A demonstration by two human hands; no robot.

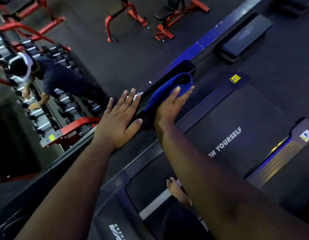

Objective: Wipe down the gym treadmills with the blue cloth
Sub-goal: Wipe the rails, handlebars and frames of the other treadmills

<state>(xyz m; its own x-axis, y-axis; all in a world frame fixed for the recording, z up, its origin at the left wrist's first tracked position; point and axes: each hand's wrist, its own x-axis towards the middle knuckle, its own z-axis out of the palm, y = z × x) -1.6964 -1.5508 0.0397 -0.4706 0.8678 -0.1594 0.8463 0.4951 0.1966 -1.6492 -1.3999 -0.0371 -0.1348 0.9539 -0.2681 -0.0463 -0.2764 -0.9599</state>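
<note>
There is one view only, from a camera worn on the person's head. It looks forward and steeply down along both outstretched forearms, close enough that they fill the lower half of the frame. The wide lens is rolled, so the treadmill (236, 129) runs diagonally from lower left to upper right. Past the handrail (150, 94) it takes in the gym floor (115, 54) far below, with red benches (126, 16) at the top edge.

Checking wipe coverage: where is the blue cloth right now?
In the head view, centre frame, the blue cloth lies draped over the treadmill's black handrail, pressed under the right hand, with the left hand flat beside it.
</note>
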